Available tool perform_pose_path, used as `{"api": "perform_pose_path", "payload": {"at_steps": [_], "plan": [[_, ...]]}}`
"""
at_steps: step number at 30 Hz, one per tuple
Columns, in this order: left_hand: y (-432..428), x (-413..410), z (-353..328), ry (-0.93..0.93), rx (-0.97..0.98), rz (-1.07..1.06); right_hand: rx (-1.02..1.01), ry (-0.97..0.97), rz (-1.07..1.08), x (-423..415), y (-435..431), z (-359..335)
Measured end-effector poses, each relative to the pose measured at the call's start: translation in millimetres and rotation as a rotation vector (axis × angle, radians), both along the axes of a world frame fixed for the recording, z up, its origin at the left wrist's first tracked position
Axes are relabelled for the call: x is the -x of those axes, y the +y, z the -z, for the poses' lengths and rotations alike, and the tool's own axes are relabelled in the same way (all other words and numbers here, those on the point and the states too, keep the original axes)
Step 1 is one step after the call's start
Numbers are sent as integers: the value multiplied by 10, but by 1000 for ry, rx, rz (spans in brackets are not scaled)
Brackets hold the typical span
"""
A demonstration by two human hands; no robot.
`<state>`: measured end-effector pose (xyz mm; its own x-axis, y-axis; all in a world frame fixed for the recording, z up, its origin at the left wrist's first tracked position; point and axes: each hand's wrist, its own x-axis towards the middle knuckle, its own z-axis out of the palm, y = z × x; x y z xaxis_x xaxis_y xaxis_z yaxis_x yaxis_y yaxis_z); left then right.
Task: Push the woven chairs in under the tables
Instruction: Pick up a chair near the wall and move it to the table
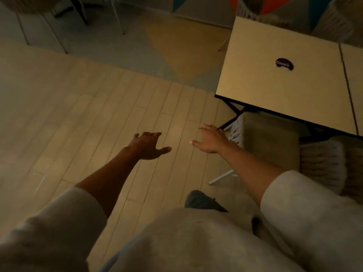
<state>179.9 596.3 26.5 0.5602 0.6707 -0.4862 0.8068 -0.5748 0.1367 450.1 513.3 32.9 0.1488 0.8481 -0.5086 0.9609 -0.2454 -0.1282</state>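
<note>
Chair [271,144] at 3 o'clock, partly under surface [265,46].
Left hand [150,146] and right hand [211,140] hover over floor [78,114], fingers spread, gripping nothing; right hand just beside chair's woven arm, contact unclear.

Dim warm light on pale plank floor [98,107], grey patch [110,48] beyond, teal-and-orange wall [204,8].

Plank floor [88,114]; grey shoe [198,200]; dark oval sticker [284,64].
</note>
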Motion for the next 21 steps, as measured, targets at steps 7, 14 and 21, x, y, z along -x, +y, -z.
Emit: {"api": "perform_pose_path", "payload": {"at_steps": [7,14,21], "plan": [[1144,-483,192,46,9,114,18,-27,72,-324,992,233],[2506,-856,89,89,27,111,66,40,94,-836,2332,382],[3723,-1344,28,-50,18,-10,66,12,40,-1404,3730,182]]}}
